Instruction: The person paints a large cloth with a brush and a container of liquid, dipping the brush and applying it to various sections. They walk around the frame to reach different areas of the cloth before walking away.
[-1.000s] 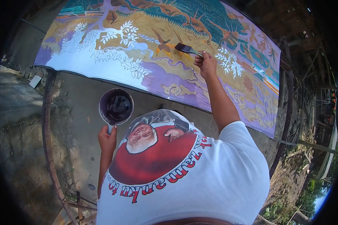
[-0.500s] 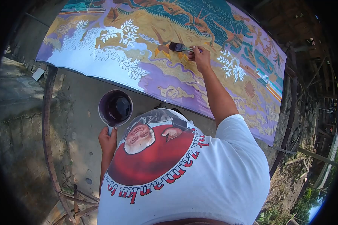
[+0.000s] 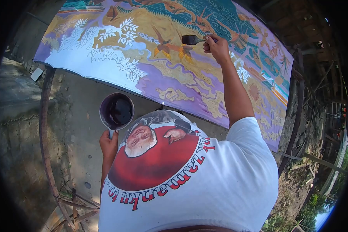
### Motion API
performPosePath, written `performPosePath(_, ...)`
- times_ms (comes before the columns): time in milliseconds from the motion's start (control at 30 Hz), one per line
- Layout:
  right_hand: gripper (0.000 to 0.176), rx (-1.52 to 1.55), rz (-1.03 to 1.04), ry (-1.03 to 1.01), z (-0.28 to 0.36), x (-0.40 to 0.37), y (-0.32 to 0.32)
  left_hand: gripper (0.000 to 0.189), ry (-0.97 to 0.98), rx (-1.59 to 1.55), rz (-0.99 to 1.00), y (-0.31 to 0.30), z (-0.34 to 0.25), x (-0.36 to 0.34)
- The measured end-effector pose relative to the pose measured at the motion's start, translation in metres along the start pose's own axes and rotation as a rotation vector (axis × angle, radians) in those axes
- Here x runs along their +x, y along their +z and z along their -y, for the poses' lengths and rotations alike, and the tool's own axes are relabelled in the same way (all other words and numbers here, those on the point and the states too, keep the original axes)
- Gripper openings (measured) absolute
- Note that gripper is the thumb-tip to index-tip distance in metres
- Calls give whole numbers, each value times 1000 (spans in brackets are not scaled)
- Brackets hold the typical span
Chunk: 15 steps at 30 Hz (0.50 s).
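Note:
A large stretched cloth, patterned in purple, ochre, teal and white, spreads out in front of me. My right hand grips the handle of a flat paintbrush, its dark bristles over the ochre part near an orange, winged figure. On my left, below the cloth's near edge, my left hand is wrapped round the handle of a dipper. Dark purple liquid lies inside it. White leaf shapes with thin outlines show on the cloth's left part.
A curved wooden pole runs down at the left, with crossed sticks at its foot. Concrete floor lies beneath. At the right stand wooden beams beside bare ground and plants. A small white block lies far left.
My right hand has moved the paintbrush to the right and slightly up over the cloth. The left hand still holds the dipper in nearly the same place.

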State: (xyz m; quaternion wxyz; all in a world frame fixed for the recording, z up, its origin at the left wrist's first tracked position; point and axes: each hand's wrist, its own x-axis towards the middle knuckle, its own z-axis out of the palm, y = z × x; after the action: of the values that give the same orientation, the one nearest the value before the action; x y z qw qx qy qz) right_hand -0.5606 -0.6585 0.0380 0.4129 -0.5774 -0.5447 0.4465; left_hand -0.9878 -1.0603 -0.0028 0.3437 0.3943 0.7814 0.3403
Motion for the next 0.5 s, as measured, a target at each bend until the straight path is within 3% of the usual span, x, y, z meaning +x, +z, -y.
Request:
performPosePath(100, 24, 45, 129, 6, -6, -6, 9, 36, -11, 59, 9, 2, 7, 3)
performPosePath(267, 22, 16, 83, 75, -50, -11, 2, 36, 29, 5, -17, 5, 7, 2)
performPosePath(500, 25, 199, 77, 80, -56, -23, 16, 38, 50, 4, 14, 10, 1, 2)
